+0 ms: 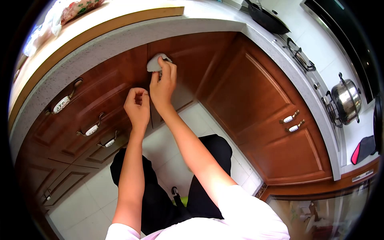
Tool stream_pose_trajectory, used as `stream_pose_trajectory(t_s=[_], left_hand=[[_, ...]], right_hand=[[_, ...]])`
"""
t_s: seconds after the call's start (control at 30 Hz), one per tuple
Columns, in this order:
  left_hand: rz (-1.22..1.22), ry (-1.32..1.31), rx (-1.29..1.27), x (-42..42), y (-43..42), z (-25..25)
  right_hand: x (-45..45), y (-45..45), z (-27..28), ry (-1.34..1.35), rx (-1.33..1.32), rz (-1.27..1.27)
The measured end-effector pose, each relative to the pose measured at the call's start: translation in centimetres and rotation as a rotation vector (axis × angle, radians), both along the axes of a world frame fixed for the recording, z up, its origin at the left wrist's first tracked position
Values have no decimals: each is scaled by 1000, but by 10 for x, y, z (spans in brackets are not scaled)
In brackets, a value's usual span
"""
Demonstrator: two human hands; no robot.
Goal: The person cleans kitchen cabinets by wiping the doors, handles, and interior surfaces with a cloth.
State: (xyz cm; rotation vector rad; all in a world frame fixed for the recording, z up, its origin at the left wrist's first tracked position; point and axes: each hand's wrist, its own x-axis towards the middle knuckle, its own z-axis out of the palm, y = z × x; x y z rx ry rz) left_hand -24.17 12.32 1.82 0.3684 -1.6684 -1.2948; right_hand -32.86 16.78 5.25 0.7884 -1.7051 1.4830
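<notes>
My right hand (163, 86) is raised in front of the red-brown cabinet doors, its fingers closed on a soft-looking greyish-white piece (157, 61) with a scalloped lower edge; its exact kind is unclear. That piece lies against or just before the cabinet front (192, 52), below the counter edge. Lower and to the left, my left hand (137, 106) has its fingers curled in, thumb and forefinger close together. Whether anything small is between those fingertips is hidden.
White-handled drawers (91, 130) line the left, and a cabinet door (256, 92) angles away on the right. Above is the stone counter edge (116, 36) with a wooden board (120, 20). A wok (267, 18) and a steel pot (347, 101) stand at right.
</notes>
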Motion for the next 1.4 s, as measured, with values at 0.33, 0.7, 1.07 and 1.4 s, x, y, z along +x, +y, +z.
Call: stream_pose_trajectory(t_s=[0.33,0.7,1.07,1.4], left_hand=[[159,36,-239,12,56,12],[-217,225,-132,-2,160,4],[-252,315,-417,-14,218,-1],[-279,430,-486,-36,211,-16]], right_hand=[[14,60,3,-231,-142,180],[77,213,65,-137,-250,17],[-33,265,141,-318,355,18],[-240,219,154,-371,516,-154]])
